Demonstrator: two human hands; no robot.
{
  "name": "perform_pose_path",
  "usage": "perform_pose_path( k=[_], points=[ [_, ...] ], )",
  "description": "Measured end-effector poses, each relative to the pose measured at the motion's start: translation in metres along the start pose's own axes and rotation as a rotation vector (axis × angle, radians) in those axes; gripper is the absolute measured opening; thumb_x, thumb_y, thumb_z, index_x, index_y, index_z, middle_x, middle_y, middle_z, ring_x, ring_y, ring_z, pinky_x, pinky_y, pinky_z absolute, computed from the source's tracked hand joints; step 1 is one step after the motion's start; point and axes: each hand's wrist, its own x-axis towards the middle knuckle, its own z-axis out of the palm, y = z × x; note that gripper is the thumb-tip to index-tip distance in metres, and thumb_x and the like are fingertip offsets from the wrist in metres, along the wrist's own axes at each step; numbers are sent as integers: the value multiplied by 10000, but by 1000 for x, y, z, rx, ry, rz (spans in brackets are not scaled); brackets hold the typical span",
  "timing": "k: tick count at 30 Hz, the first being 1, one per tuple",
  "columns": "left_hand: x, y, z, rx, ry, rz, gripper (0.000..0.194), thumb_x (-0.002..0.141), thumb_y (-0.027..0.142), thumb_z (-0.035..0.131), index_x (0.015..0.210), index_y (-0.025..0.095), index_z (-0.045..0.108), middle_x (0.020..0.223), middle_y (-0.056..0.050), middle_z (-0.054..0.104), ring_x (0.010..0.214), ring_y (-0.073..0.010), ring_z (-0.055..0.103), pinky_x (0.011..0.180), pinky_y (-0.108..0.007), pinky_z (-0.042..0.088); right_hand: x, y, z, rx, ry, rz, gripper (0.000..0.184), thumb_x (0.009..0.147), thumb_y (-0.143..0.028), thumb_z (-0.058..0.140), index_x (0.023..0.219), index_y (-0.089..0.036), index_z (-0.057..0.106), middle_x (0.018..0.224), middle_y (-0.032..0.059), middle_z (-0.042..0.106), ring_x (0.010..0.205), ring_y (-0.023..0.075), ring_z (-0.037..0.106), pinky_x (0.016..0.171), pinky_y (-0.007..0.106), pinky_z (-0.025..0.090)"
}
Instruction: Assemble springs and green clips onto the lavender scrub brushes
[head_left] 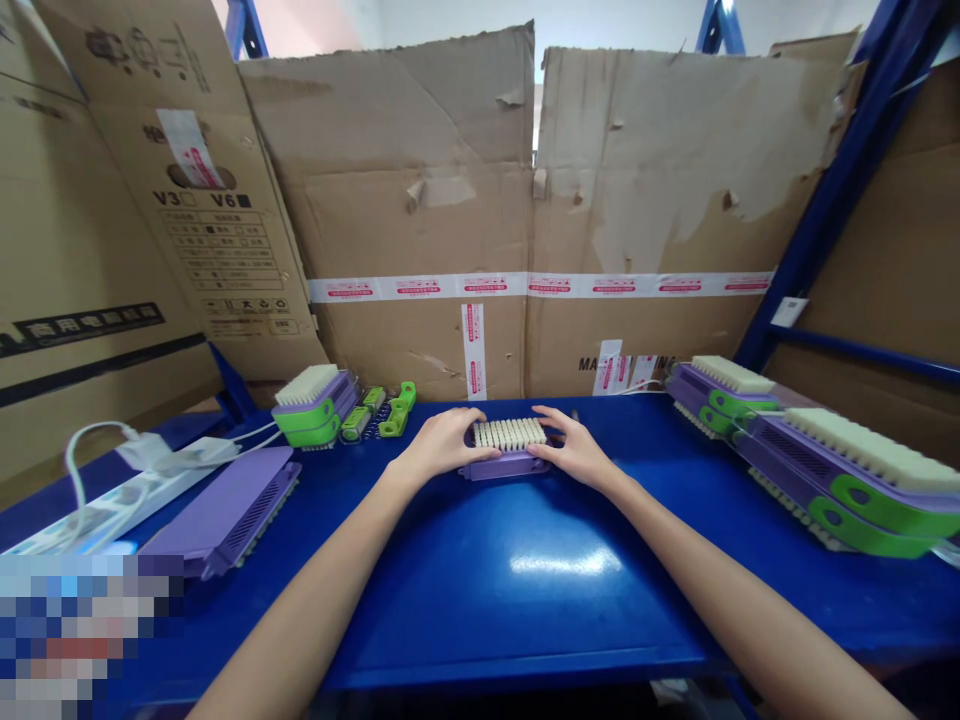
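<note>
Near the back middle of the blue table lies a purple plastic piece topped with cream rows (511, 435), which look like bristles or blocks. My left hand (444, 441) grips its left end, thumb along the front and fingers curled behind. On the opposite end, my right hand (576, 449) holds it in the same way, with the thumb at the front corner. Parts of the far side are hidden behind the fingers. The purple front wall faces me.
On the blue table (555, 610), stacked purple-and-green units (874, 490) stand right and a similar unit (307, 405) left. Small green parts (395, 412) lie beside it. A purple cover (225, 505) and white power strip (142, 500) are at left. Cardboard (397, 220) walls the back.
</note>
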Motion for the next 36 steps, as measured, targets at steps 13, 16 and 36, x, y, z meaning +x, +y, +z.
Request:
perform_pose_path(
  k=[13, 16, 36],
  points=[
    [-1, -4, -1, -47, 55, 20, 482, 688, 528, 669, 1019, 186, 590, 844, -25, 647, 774, -178, 605, 685, -271, 434, 0, -1, 1, 17, 10, 9, 668, 675, -334, 726, 1280, -202, 473, 1158, 113, 620, 1082, 236, 587, 931, 407, 473],
    [-2, -5, -1, -30, 59, 21, 496, 691, 534, 665, 1034, 186, 585, 842, -27, 646, 774, -177, 603, 684, -271, 434, 0, -2, 1, 16, 14, 7, 666, 671, -335, 728, 1275, -206, 479, 1155, 111, 621, 1083, 238, 586, 928, 409, 475],
    [-3, -3, -2, 58, 68, 62, 445, 721, 537, 641, 990, 185, 593, 826, -21, 645, 769, -175, 601, 654, -262, 422, 0, -2, 2, 38, 8, 9, 662, 678, -339, 724, 1276, -209, 470, 1147, 109, 624, 1086, 229, 584, 928, 404, 475]
  ],
)
